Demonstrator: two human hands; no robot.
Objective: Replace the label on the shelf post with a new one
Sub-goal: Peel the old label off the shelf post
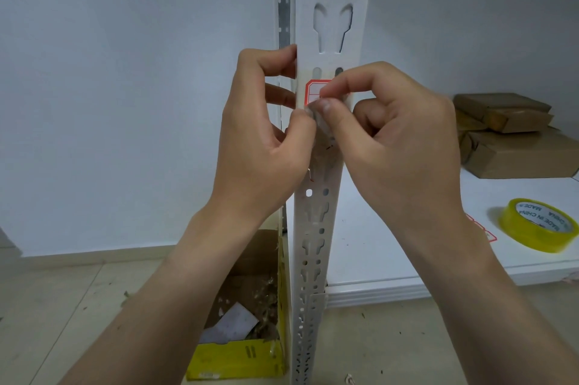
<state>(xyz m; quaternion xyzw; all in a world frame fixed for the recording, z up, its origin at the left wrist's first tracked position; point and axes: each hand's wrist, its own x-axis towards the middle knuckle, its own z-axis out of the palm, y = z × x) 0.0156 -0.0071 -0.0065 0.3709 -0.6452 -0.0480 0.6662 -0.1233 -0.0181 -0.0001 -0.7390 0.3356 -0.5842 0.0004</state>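
Soft, even indoor light with a cool bluish cast fills the view. The wall (141, 102) is brightest around the middle and dims toward the upper corners. Shadows are faint and diffuse; one lies on the shelf post (316, 212) just beneath the right hand (401, 146). The tape roll (537, 225) near the right edge is smeared and carries a dull sheen. Wide-angle distortion narrows the post downward and slants the shelf (391, 259) edge. The red-edged label (316, 90) looks slightly soft.
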